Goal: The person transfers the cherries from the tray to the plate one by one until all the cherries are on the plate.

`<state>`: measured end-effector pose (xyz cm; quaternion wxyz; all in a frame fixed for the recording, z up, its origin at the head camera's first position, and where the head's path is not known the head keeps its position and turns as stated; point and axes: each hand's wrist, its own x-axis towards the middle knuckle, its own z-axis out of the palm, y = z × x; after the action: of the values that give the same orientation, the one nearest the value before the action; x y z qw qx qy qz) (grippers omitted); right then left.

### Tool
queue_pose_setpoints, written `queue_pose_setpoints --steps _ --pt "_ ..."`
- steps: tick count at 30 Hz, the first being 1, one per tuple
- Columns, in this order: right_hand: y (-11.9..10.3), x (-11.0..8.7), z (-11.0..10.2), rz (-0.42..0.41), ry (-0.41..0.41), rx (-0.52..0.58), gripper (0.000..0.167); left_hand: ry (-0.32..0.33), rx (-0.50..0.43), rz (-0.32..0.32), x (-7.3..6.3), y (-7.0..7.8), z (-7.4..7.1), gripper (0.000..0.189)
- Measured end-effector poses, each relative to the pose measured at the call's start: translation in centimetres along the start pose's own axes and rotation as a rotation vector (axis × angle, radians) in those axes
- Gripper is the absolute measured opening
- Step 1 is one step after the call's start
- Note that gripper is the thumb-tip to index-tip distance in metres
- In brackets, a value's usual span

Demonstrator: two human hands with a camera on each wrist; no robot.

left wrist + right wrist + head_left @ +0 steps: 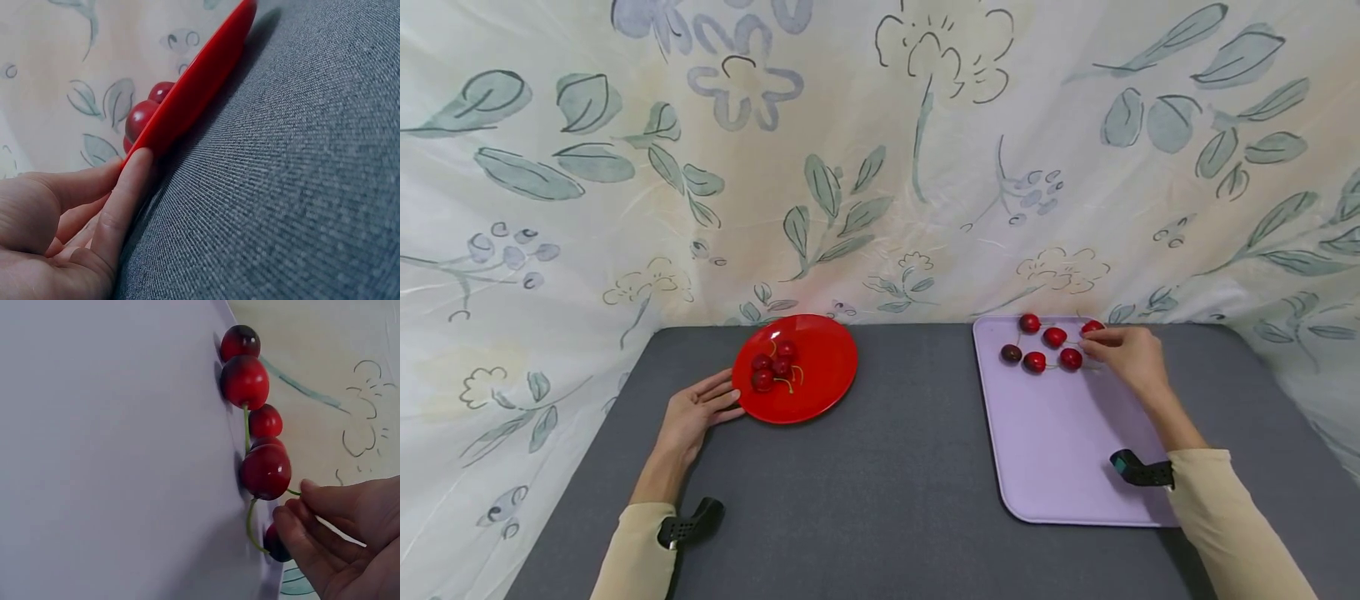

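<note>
My left hand holds the near-left edge of a red plate, fingertips at its rim; the left wrist view shows fingers on either side of that rim. Several red cherries with green stems sit bunched on the plate's left half. Over the far right of a lilac tray, my right hand has thumb and fingers drawn together among more cherries. In the right wrist view a thin green stem runs to the fingertips, and a dark red cherry is partly hidden behind the fingers.
Plate and tray stand on a dark grey cloth-covered table, a stretch of it between them. A curtain with painted leaves and flowers hangs right behind the table's back edge. Black bands are on both wrists.
</note>
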<state>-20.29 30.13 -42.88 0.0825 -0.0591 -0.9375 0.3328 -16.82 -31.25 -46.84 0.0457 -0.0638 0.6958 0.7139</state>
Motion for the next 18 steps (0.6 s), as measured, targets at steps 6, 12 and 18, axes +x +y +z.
queue_pose_setpoints --steps 6,12,18 --pt "0.1 0.3 0.2 0.019 0.047 0.083 0.038 0.006 0.011 -0.001 0.0 0.0 -0.1 0.061" --pt "-0.2 0.4 0.1 0.056 0.051 0.241 0.046 0.005 0.021 0.000 0.0 0.0 -0.1 0.060" --pt "-1.4 0.2 -0.1 0.082 0.059 0.241 0.048 0.003 0.022 0.006 0.1 0.0 -0.2 0.061"
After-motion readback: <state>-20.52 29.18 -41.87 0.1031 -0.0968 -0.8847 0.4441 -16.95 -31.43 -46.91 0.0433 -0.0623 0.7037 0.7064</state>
